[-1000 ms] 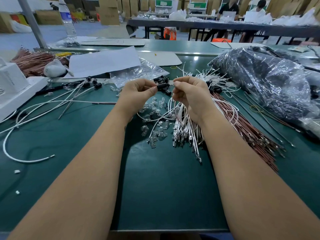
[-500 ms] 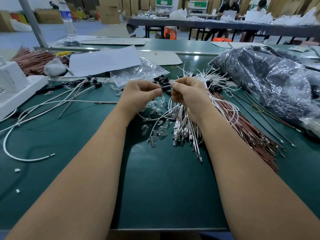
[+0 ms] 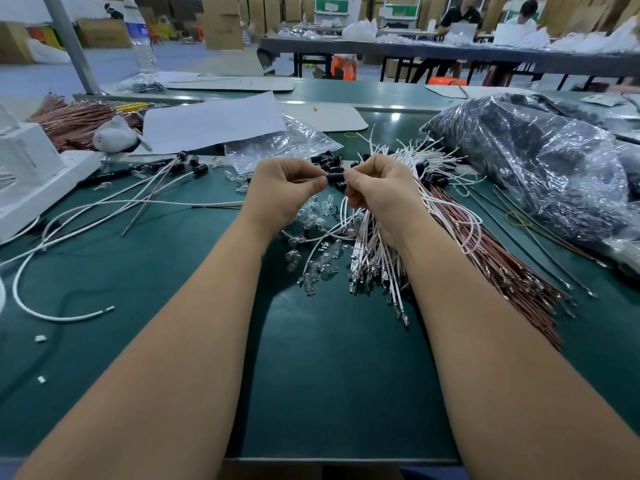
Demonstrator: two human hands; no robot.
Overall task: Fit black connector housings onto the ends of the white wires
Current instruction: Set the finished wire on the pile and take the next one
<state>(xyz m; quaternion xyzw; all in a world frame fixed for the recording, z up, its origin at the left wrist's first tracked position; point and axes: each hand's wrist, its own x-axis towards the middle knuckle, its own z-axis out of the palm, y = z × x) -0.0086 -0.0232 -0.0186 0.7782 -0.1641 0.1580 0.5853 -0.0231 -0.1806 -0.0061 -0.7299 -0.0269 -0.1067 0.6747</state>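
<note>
Over green bench (image 3: pixel 311 375), both hands (image 3: pixel 346 188) pinch one black housing (image 3: pixel 335 177), mostly hidden.

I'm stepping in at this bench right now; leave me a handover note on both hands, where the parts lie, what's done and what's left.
Left hand: fingers curled, pinching the near end of the black connector housing.
Right hand: grip on the other end of the same housing; whether a wire is already seated is hidden by the fingers.
Loose housings sit just behind the hands; the unfitted white wires lie under the right wrist.
Done: several wires with housings fitted lie to the left.
Left: most of the white bundle.
</note>
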